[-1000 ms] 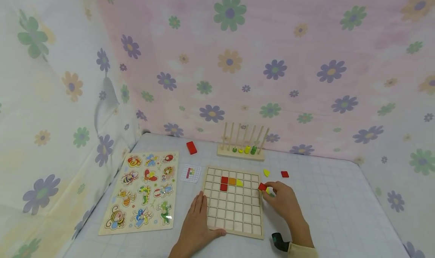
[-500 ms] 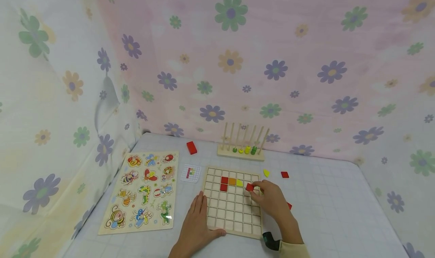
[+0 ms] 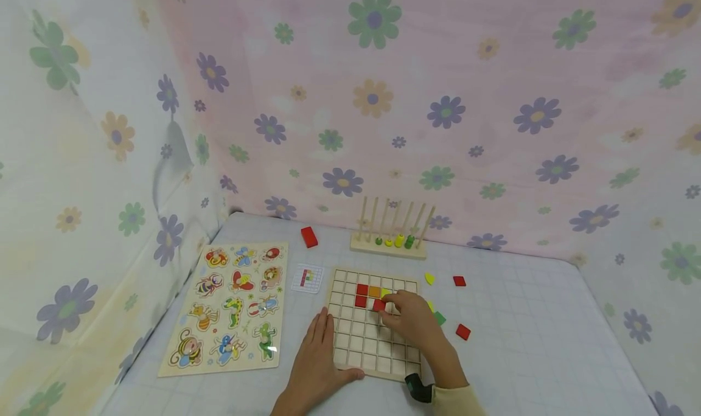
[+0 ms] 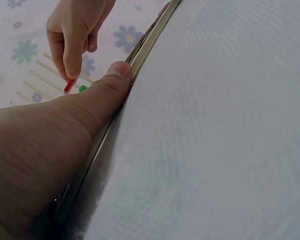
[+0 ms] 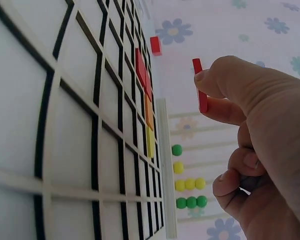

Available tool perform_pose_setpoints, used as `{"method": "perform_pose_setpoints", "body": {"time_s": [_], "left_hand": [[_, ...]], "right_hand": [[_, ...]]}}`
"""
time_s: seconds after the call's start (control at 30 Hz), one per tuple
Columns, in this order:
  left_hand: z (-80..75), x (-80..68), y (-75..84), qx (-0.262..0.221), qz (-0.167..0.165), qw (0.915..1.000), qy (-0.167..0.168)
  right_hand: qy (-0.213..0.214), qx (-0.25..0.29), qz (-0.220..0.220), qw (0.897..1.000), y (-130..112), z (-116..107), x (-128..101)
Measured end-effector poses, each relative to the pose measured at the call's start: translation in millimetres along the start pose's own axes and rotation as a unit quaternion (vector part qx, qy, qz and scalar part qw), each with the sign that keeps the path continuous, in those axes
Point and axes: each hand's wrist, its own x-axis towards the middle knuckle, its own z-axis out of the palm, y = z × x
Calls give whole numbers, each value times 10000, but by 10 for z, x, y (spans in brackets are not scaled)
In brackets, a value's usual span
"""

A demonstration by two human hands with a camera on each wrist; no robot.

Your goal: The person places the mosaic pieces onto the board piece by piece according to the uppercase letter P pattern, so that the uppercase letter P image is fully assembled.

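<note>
My right hand pinches a small red square tile between thumb and index finger, just above the gridded wooden board. In the right wrist view the tile stands clear of the grid. Two red tiles, an orange tile and a yellow tile sit in the board's cells; in the head view my right fingertips partly hide the yellow one. Along the board's left side rests my left hand, fingers extended, its thumb at the near edge.
Loose red, green and yellow pieces lie right of the board. Behind it stands a peg rack with green and yellow beads. To the left are a pattern card, an insect puzzle and a red block.
My right hand has carried the red tile leftward from the board's right edge to over the cells below the orange and yellow tiles. The left hand has stayed in place.
</note>
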Motion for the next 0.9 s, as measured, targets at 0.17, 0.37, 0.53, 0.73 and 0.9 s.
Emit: {"method": "perform_pose_setpoints", "body": {"time_s": [0.17, 0.37, 0.53, 0.73, 0.9], "left_hand": [[-6, -6, 9, 18, 43, 10000, 54], [-7, -8, 13, -14, 100, 9999, 92], [-10, -7, 12, -8, 109, 9999, 115], [-11, -9, 11, -30, 59, 10000, 43], [-4, -12, 7, 8, 82, 9999, 81]], "right_hand": [[-215, -48, -205, 9995, -74, 59, 29], [-259, -255, -710, 9968, -106, 172, 78], [-360, -411, -846, 9949, -104, 277, 130], [-581, -575, -836, 9931, -120, 345, 161], [-617, -786, -874, 9912, -148, 349, 169]]}}
